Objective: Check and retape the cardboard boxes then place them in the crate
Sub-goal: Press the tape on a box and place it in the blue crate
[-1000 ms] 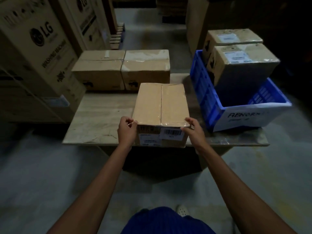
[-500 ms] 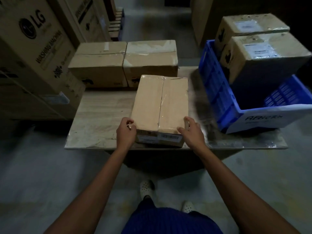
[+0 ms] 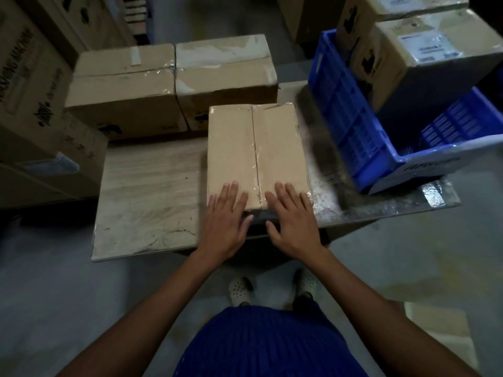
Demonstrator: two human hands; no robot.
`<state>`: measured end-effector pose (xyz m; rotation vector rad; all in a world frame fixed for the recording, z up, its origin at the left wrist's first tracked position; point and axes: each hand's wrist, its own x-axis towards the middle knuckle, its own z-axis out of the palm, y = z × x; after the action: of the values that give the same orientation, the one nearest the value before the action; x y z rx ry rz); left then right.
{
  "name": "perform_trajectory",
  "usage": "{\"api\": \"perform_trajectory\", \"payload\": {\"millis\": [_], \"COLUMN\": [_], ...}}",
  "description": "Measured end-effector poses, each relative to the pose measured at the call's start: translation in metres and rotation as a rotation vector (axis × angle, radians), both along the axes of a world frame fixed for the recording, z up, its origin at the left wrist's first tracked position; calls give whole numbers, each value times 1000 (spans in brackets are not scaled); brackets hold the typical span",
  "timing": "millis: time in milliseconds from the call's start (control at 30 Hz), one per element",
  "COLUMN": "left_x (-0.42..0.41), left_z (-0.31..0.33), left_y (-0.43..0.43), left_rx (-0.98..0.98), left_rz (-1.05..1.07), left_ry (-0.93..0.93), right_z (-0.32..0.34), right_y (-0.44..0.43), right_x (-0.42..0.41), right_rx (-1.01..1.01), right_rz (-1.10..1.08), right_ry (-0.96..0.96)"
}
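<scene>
currently the left hand (image 3: 223, 216) and right hand (image 3: 292, 216) lie flat, fingers straight, gripping nothing, on the near end of the cardboard box (image 3: 228, 148). risk: the box sits close to the near edge of the table (image 3: 152, 191); a pull toward the body could slide it off. the box extends away from both hands, one each side of its taped seam (image 3: 255, 153); the blue crate (image 3: 351, 126) stands beyond, right.

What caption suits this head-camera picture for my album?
Left hand and right hand rest flat on a taped cardboard box on the table, beside a blue crate holding two boxes.
</scene>
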<state>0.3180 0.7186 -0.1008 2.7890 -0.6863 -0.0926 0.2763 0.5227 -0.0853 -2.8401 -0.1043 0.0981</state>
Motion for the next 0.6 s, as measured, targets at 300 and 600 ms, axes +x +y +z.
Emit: {"api": "perform_trajectory", "payload": {"millis": [300,600], "left_x": [43,71], "left_z": [31,15], "left_y": [-9,-18], "left_rx": [-21,111], "left_rz": [-25,20], "left_ry": [-126,51], "right_z": [22,9], "right_y": [-11,-20], "right_x": [26,64], "right_rx": [-82,-104], "right_rz": [47,59], "right_ry": [-51,81]}}
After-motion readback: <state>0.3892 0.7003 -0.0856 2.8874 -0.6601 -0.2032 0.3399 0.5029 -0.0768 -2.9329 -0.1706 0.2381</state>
